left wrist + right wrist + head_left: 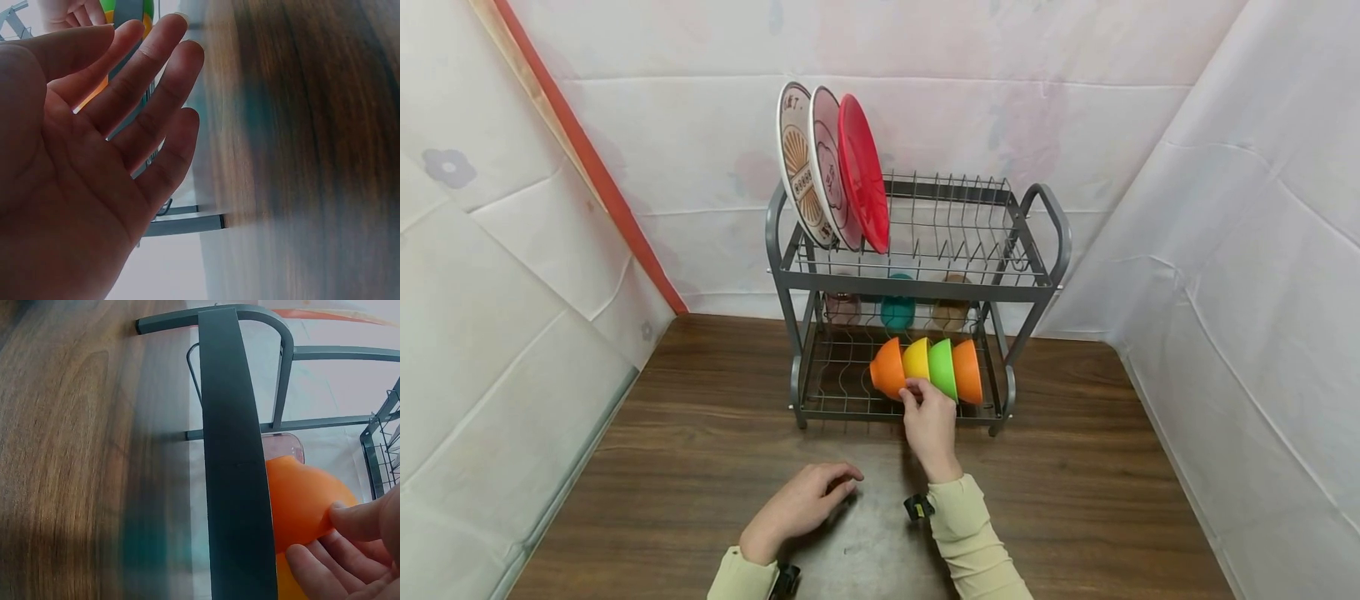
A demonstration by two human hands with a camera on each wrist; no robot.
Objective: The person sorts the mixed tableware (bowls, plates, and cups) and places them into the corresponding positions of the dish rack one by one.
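My right hand (931,421) pinches the rim of the left orange bowl (887,368) on the lower tier of the dish rack (917,293). In the right wrist view the thumb lies against the outside of that orange bowl (306,500), and the other fingers are near its rim. A yellow bowl (916,358), a green bowl (942,368) and a second orange bowl (967,372) stand on edge in a row to its right. My left hand (805,500) is in front of the rack, near the tabletop, fingers relaxed and holding nothing; its bare palm (75,181) fills the left wrist view.
Two patterned plates (795,158) (827,167) and a red plate (861,171) stand upright at the upper tier's left. Behind the bowls are a pinkish cup (842,310), a teal cup (898,312) and a brownish cup (951,312). White cloth (1247,275) encloses the wooden table (1097,467).
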